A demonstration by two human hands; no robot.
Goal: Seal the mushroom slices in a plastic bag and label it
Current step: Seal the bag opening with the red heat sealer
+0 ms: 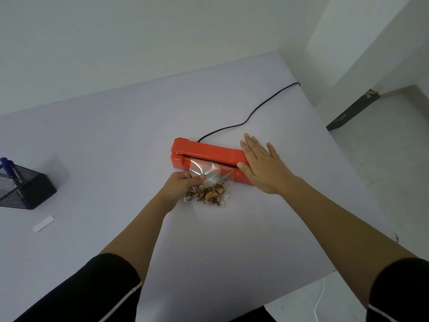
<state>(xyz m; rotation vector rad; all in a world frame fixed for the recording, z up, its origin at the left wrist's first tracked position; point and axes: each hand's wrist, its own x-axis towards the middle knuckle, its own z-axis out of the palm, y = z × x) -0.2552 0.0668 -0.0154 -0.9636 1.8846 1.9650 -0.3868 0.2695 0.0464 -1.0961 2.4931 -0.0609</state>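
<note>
Head view: left hand [183, 183] in a pinch on the plastic bag [216, 170], right hand [262, 166] flat atop the orange sealer [209, 151].

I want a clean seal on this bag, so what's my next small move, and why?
Probably press the orange sealer down with your right hand: it lies flat on the lid's right end, the mouth of the plastic bag sits in the slot, and your left hand pinches the bag with the mushroom slices nearer you.

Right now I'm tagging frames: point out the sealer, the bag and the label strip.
sealer [209, 151]: head view, red top bar.
bag [217, 170]: head view, clear upper film.
label strip [44, 223]: head view, its middle.
</note>
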